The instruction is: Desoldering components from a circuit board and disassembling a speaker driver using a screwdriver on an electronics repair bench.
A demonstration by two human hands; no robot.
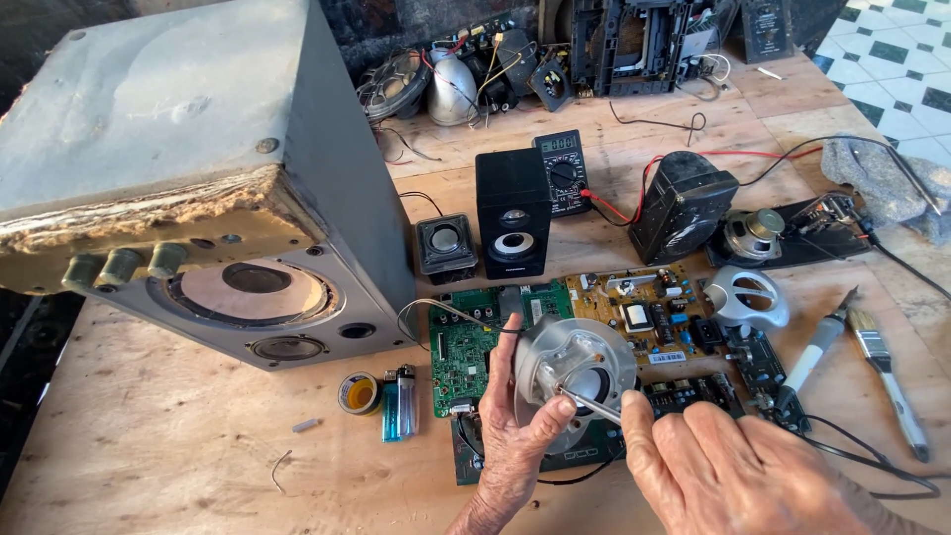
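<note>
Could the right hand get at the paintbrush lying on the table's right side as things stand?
Probably yes, once freed. The right hand holds a thin metal tool against the speaker frame. The paintbrush lies uncovered on that side; only a black cable crosses between.

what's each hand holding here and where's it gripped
The left hand holds a silver speaker frame by its lower rim. The right hand pinches a thin metal tool near its rear end, tip inside the frame.
</note>
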